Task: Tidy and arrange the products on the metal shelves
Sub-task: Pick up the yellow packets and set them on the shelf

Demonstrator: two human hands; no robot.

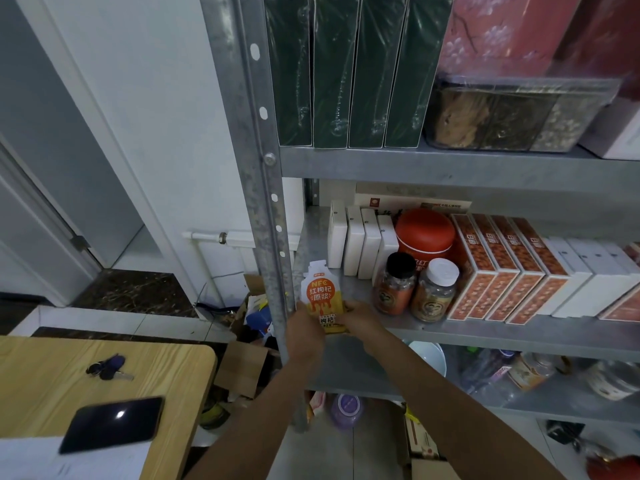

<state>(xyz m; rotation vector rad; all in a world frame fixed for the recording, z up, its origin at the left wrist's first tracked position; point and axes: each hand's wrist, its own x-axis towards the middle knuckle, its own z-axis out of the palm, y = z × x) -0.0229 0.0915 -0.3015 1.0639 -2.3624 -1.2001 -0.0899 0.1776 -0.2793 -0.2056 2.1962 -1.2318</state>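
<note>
**Pouches squared up at the shelf corner**

Both hands are closed on a small stack of pouches point(321, 293). The left hand point(304, 329) clasps its lower left edge and the right hand point(360, 315) its lower right. The stack stands upright at the front left corner of the middle shelf point(485, 336), just beside the post point(266, 202). Gripping low from both sides probably lets the person knock the soft packs into one even bundle with the printed face outward. That corner looks like the only free spot on this level. Staggered tops show behind the front pouch, so there are several, but I cannot tell how many.

The rest of the shelf is set in rows, spines or faces forward, likely so each kind reads at a glance.
- Four green boxes point(356, 71) stand side by side on the level above.
- Four white boxes point(360, 244) stand behind the pouches.
- One red tin point(424, 233) sits behind two jars, one black-lidded point(394, 282) and one white-lidded point(434, 289).
- Four orange boxes point(502, 265) lean together to the right of the jars.

On the wooden surface point(52, 386) at lower left lie one bunch of keys point(107, 367) and one phone point(110, 424).
</note>
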